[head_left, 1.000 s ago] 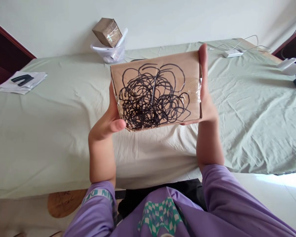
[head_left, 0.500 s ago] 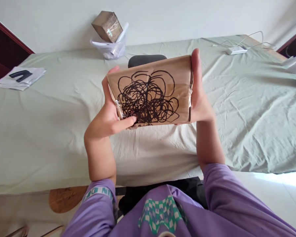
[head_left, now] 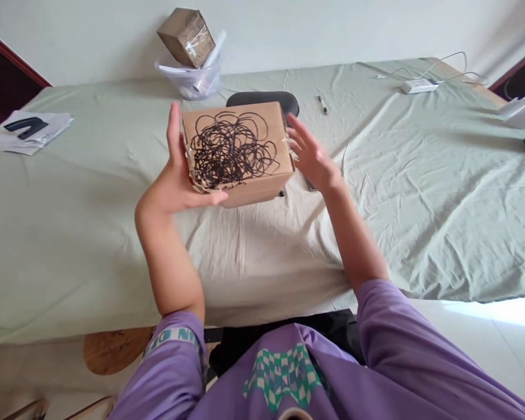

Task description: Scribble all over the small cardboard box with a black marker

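Note:
A brown cardboard box with black looping scribbles on its face is held up in front of me, over the cloth-covered table. My left hand grips its left side, thumb along the lower edge and a finger raised beside the far corner. Clear tape shows along that side. At the box's right edge, my right hand has its fingers stretched out and apart; its fingertips are at the edge, and whether they touch is hard to tell. Behind the box lies a dark rounded object, partly hidden.
A clear plastic bin with a smaller cardboard box on top stands by the wall. A pen lies on the green cloth. Papers with a black stapler are left; a power strip is back right.
The box has moved left and tilted so its near side shows more. My right hand has loosened from its right side, fingers now spread. The pen has come into view.

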### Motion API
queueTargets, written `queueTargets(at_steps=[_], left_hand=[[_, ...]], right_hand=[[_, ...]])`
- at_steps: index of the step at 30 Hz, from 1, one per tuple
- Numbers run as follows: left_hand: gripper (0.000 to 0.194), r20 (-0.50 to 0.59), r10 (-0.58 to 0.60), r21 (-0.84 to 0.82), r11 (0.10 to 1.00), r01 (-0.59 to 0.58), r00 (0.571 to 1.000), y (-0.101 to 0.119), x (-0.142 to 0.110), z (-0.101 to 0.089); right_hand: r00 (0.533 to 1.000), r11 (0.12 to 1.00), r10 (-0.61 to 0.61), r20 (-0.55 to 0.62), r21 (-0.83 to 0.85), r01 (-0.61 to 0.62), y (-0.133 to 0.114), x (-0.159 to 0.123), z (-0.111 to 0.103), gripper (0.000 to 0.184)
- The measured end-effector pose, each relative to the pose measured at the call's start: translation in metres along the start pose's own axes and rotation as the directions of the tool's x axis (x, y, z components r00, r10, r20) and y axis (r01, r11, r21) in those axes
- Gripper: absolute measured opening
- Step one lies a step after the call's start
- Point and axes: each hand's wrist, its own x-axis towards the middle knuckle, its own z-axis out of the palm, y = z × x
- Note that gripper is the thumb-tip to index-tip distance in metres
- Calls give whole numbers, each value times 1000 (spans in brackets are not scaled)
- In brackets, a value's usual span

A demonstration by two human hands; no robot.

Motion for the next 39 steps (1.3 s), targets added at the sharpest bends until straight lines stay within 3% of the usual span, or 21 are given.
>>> queueTargets(at_steps=[2, 4, 6, 8, 12, 14, 18, 21, 28, 35, 39], left_hand=[[152, -43, -50, 39, 998, 52, 998, -17, -6, -5], [162, -76, -136, 58, 988, 141, 988, -33, -12, -8], [167, -87, -222, 59, 972, 227, 971, -46, -17, -10], [168, -79, -271, 52, 960, 275, 959, -54, -20, -10], [169, -52, -280, 21, 959, 281, 959, -61, -18, -6], [168, -44, -269, 8, 963, 269, 962, -64, -16, -4], [166, -29, -255, -17, 967, 255, 966, -71, -16, -1], [166, -19, -253, -46, 967, 252, 967, -75, -15, 1], [164, 47, -244, -87, 965, 247, 969, -72, -7, 9], [163, 51, -249, -130, 959, 253, 967, -66, -3, 16], [164, 84, -265, -117, 955, 273, 961, -63, 0, 18]], right_hand=[[969, 965, 240, -57, -99, -245, 17, -1, 12, 84], [885, 837, 457, -84, -297, -460, 27, -4, 31, 72], [807, 712, 585, -75, -429, -556, 30, -8, 52, 73], [775, 678, 629, -61, -446, -585, 32, -11, 70, 73], [780, 742, 625, -25, -294, -603, 36, -10, 77, 58], [785, 780, 618, 38, -156, -606, 37, -7, 66, 48], [823, 805, 535, 190, 180, -565, 35, -4, 35, 48], [868, 793, 453, 205, 351, -497, 39, -6, 18, 43], [866, 863, 499, 37, 77, -500, 66, -15, 27, 12], [898, 886, 437, -43, -151, -439, 78, -16, 34, 19], [915, 898, 402, -33, -179, -402, 85, -18, 43, 16]])
